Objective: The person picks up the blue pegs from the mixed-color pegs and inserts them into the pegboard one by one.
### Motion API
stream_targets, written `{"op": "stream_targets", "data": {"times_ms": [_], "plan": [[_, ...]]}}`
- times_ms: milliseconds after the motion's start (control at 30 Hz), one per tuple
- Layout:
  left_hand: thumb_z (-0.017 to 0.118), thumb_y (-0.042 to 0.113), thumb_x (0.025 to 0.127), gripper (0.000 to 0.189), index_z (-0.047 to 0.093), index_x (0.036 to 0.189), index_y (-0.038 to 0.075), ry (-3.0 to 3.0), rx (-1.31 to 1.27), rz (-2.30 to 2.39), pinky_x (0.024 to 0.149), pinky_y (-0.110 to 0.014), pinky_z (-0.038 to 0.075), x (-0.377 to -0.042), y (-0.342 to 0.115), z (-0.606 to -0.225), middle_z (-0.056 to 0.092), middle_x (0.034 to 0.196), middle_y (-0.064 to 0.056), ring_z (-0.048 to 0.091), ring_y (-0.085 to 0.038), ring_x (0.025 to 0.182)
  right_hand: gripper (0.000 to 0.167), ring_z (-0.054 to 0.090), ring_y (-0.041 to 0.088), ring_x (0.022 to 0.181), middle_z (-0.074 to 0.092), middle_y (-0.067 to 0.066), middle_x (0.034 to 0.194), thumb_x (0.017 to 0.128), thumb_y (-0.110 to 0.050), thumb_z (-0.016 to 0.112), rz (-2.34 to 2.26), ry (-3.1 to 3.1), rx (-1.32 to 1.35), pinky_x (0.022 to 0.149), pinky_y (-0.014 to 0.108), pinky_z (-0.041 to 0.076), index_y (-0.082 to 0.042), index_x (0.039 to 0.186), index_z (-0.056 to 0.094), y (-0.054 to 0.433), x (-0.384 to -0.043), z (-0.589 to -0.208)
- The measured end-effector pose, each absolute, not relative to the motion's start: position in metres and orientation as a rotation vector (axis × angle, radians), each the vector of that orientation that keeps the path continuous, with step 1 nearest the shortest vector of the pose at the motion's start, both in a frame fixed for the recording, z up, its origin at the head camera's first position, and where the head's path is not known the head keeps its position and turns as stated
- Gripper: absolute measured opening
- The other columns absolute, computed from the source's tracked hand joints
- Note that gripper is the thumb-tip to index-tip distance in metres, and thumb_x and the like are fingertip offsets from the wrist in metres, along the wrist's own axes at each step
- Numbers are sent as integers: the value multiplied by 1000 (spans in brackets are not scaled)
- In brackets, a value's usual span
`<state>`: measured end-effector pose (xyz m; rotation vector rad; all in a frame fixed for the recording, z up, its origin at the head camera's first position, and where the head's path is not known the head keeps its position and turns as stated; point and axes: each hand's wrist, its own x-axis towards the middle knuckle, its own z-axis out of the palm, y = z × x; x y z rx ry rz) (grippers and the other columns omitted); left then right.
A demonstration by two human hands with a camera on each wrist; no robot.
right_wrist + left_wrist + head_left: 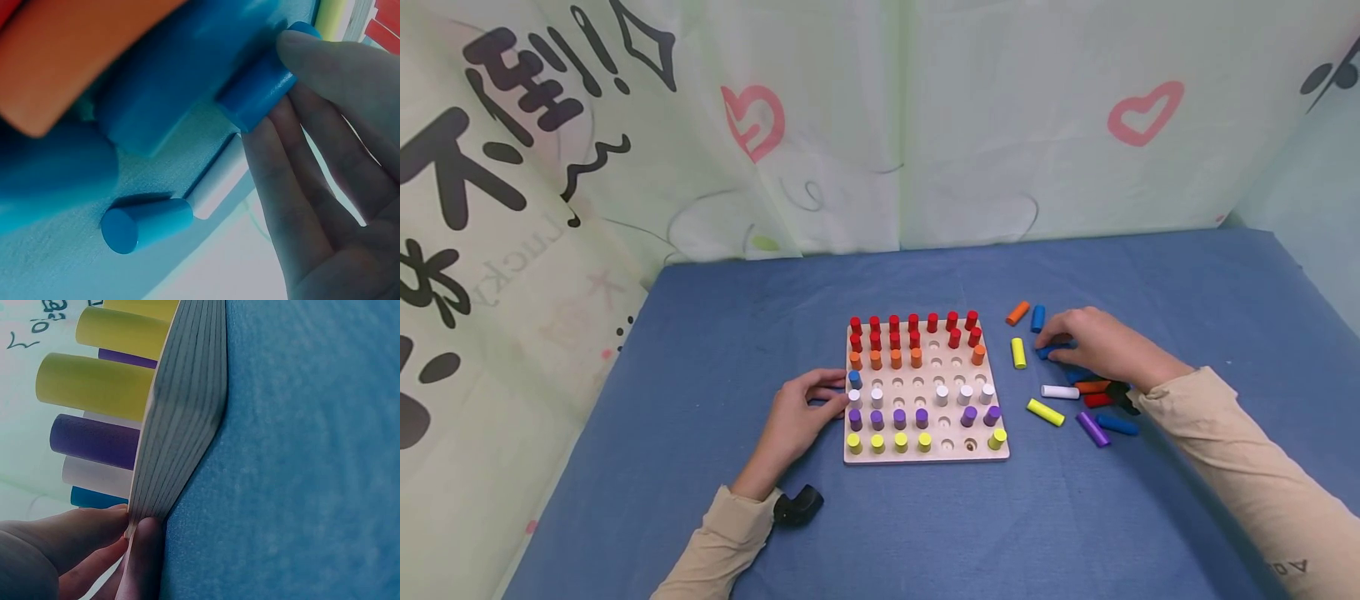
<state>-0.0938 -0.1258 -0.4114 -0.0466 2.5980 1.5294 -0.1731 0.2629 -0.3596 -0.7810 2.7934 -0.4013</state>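
Observation:
A square wooden pegboard (887, 457) lies flat on the table, with coloured pegs standing in rows. My left hand (801, 417) grips its left edge; in the left wrist view the thumb and a finger (145, 556) meet the board's layered side, close to a standing blue peg (94, 497). On the right, my right hand (1093, 342) pinches a blue peg (259, 94) between thumb and fingers, low over the loose pegs. Red, orange, white, purple and yellow pegs fill many holes; several holes in the middle and right columns have none.
Loose pegs lie right of the board: an orange peg (1018, 313), a blue peg (1038, 318), yellow pegs (1018, 353), a white peg (1060, 392), a purple peg (1093, 429) and others partly under the right hand. A printed curtain (925, 167) hangs behind the blue tablecloth (760, 317).

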Motion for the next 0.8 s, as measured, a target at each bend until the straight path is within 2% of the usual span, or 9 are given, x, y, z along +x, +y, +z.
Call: {"op": "stream_targets", "data": {"times_ms": [800], "plan": [[72, 10, 91, 36, 66, 126, 8, 2602, -63, 1516, 79, -30, 60, -95, -125, -411, 70, 115, -6, 67, -16, 93, 19, 69, 23, 89, 74, 9, 98, 85, -2, 75, -477, 2808, -730, 78, 44, 58, -2, 104, 74, 260, -171, -355]]}}
